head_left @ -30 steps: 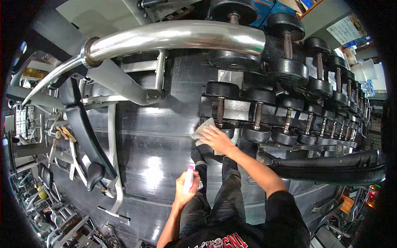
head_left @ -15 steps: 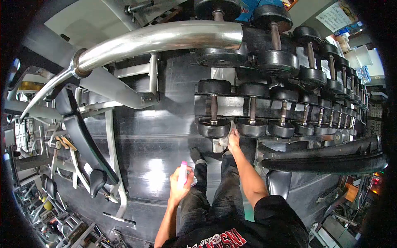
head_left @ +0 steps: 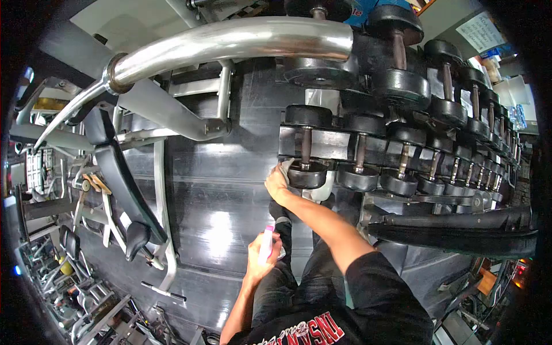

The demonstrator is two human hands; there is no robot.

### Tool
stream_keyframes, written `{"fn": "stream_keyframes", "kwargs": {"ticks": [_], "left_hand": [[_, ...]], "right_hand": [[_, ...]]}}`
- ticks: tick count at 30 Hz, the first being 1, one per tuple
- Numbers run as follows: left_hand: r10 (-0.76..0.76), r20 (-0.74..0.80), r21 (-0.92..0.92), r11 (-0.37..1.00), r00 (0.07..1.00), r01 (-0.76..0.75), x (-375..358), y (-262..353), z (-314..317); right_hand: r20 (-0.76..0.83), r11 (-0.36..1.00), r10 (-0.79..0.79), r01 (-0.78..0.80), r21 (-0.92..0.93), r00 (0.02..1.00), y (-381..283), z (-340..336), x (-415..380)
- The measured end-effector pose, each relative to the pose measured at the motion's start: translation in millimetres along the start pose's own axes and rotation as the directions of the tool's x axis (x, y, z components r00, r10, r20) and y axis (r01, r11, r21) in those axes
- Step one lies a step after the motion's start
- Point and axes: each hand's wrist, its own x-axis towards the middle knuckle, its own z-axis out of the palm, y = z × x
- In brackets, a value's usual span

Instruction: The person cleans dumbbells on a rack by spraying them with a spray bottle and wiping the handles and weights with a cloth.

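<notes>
My left hand (head_left: 260, 258) is wrapped round a white spray bottle (head_left: 266, 244) with a pink top, held upright above my legs. A light cloth (head_left: 287, 166) is in my right hand (head_left: 276, 181), which is pressed against the left side of the front weight of a black dumbbell (head_left: 307, 175). That dumbbell lies at the left end of the lower rack row, its handle pointing away from me. Part of the cloth is hidden by my fingers.
More black dumbbells (head_left: 401, 88) fill the two rack rows to the right. A thick silver bar (head_left: 241, 41) arches over the upper left. A padded bench (head_left: 123, 182) stands on the left, and a long black pad (head_left: 454, 233) on the right.
My right hand has moved left with the cloth, from the gap between two dumbbells to the outer side of the leftmost one. My left hand has shifted slightly right with the bottle.
</notes>
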Motion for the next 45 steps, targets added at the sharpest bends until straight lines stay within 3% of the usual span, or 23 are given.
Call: {"fn": "stream_keyframes", "kwargs": {"ticks": [2,5,7,9,10,12,15,17,18,20,21,23,24,25,27,28,29,31,33,35,39,41,45], "left_hand": [[-0.033,-0.003,0.014,0.999,0.999,0.033,-2,0,1],[-0.073,0.007,0.01,0.997,0.997,0.073,-4,0,-4],[-0.074,0.023,-0.021,0.997,0.997,0.075,-3,0,-5],[-0.031,0.047,0.043,0.999,0.998,0.029,0,0,-6],[-0.028,0.049,0.038,0.999,0.998,0.027,2,1,-7],[-0.049,0.063,0.037,0.998,0.997,0.046,4,2,-10],[-0.004,0.053,0.039,0.999,0.999,0.002,10,-1,-13],[-0.008,0.072,0.028,1.0,0.997,0.006,14,-8,-17],[-0.027,0.064,0.01,1.0,0.998,0.026,14,-12,-19],[0.006,0.059,0.018,1.0,0.998,-0.007,15,-14,-20],[0.006,0.064,0.021,1.0,0.998,-0.007,14,-15,-20],[0.019,0.056,0.083,0.996,0.998,-0.023,14,-15,-25],[0.023,0.057,0.088,0.996,0.998,-0.028,12,-15,-26],[0.026,0.063,0.09,0.995,0.998,-0.031,11,-15,-27],[0.025,0.057,0.089,0.996,0.998,-0.03,10,-16,-28],[-0.012,0.03,0.027,1.0,0.999,0.011,9,-18,-27],[-0.053,0.007,-0.039,0.998,0.999,0.053,6,-21,-25],[-0.029,0.006,-0.029,0.999,1.0,0.029,6,-26,-25],[-0.06,0.004,-0.067,0.996,0.998,0.06,7,-14,-23],[-0.021,-0.014,-0.045,0.999,1.0,0.02,8,-14,-20],[0.011,-0.016,-0.03,0.999,1.0,-0.012,11,-8,-13],[0.021,-0.018,-0.025,0.999,1.0,-0.022,10,-5,-11],[-0.006,-0.017,0.006,1.0,1.0,0.006,9,1,-2]], "right_hand": [[0.238,0.997,0.083,-0.079,-0.027,0.968,3,-26,0],[0.208,0.997,0.075,-0.076,-0.006,0.975,-17,3,26],[0.093,0.987,0.154,-0.158,0.031,0.984,-14,14,10],[-0.2,0.977,0.006,0.037,0.211,0.98,11,11,-30],[-0.467,0.939,0.095,0.076,0.335,0.879,20,17,-54],[-0.664,0.896,0.151,0.183,0.406,0.732,40,26,-91],[-0.632,0.869,0.312,0.056,0.492,0.71,65,49,-136],[-0.507,0.577,0.656,0.061,0.815,0.559,67,69,-144],[-0.501,0.578,0.655,0.052,0.814,0.566,64,80,-141],[-0.056,0.031,0.934,0.077,0.997,0.352,61,100,-126],[0.195,-0.176,0.926,-0.087,0.981,0.324,63,110,-117],[0.561,-0.704,0.675,0.192,0.684,0.478,59,159,-96],[0.488,-0.855,0.507,0.345,0.386,0.71,53,191,-84],[0.483,-0.854,0.51,0.351,0.384,0.712,50,201,-79],[0.412,-0.531,0.824,0.279,0.8,0.389,39,209,-78],[0.306,-0.293,0.906,-0.089,0.952,0.292,52,122,-118],[0.225,-0.219,0.953,-0.05,0.974,0.203,45,112,-121],[-0.051,0.025,0.952,0.089,0.996,0.302,40,72,-134],[-0.392,0.518,0.717,-0.065,0.853,0.577,49,35,-136],[-0.644,0.782,0.439,0.086,0.617,0.627,55,19,-108],[-0.541,0.923,0.119,0.109,0.37,0.832,36,14,-39],[-0.081,0.99,-0.134,0.131,-0.044,0.988,16,15,-4],[-0.045,0.996,-0.025,0.021,-0.086,0.999,-9,36,38]]}}
